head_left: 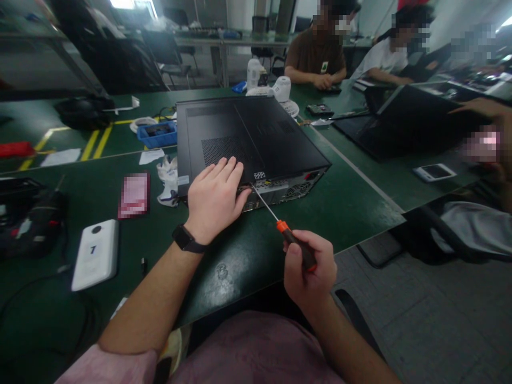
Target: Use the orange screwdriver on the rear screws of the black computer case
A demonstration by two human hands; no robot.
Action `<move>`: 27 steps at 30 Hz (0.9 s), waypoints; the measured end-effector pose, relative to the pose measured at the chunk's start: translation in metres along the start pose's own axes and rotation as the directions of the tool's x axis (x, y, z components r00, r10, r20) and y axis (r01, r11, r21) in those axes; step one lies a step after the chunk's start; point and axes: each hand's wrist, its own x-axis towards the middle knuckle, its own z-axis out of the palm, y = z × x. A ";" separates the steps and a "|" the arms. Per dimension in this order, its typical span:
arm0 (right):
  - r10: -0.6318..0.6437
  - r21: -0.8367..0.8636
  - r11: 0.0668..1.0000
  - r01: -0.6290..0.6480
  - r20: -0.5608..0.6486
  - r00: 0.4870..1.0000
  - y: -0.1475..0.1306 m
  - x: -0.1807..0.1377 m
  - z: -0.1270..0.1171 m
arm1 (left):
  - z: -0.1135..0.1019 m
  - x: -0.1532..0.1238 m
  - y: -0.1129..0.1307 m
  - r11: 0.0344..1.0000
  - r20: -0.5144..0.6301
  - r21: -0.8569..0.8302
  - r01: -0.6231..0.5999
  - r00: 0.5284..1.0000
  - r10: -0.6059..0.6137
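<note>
Presses left hand (216, 198) flat, fingers open, on lid of computer case (256, 133) lying on desk (352, 208), apparently bracing it against push; sets screwdriver (282, 226) tip at rear panel edge; clamps right hand (310, 269) round handle, beyond desk edge

Black computer case (256, 138) lies flat, orange-handled screwdriver (282, 226) tip seemingly touching its rear.

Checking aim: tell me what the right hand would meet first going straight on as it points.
Probably the rear of the computer case: the right hand holds a screwdriver whose tip sits there, beside the left hand.
</note>
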 end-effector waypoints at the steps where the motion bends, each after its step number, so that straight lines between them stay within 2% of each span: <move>1: 0.020 -0.012 1.000 -0.020 -0.004 1.000 0.001 -0.002 0.000 | 0.000 0.000 0.000 1.000 -0.003 0.001 -0.003 1.000 0.003; 5: 0.056 0.014 0.998 -0.056 0.010 0.998 0.003 -0.006 0.000 | 0.001 -0.001 -0.001 1.000 -0.010 -0.006 -0.006 1.000 0.006; 12: -0.023 0.106 0.994 0.016 0.064 0.998 -0.002 0.003 0.000 | 0.001 -0.001 0.000 1.000 -0.005 -0.006 -0.006 1.000 0.006; 19: -0.017 0.042 0.999 0.015 0.025 1.000 0.000 0.002 -0.001 | 0.001 -0.001 -0.001 1.000 -0.013 0.025 -0.018 1.000 0.018; 27: 0.051 -0.013 0.999 -0.051 -0.001 0.999 0.005 -0.007 0.000 | 0.001 -0.001 -0.001 1.000 0.006 0.007 -0.001 1.000 0.000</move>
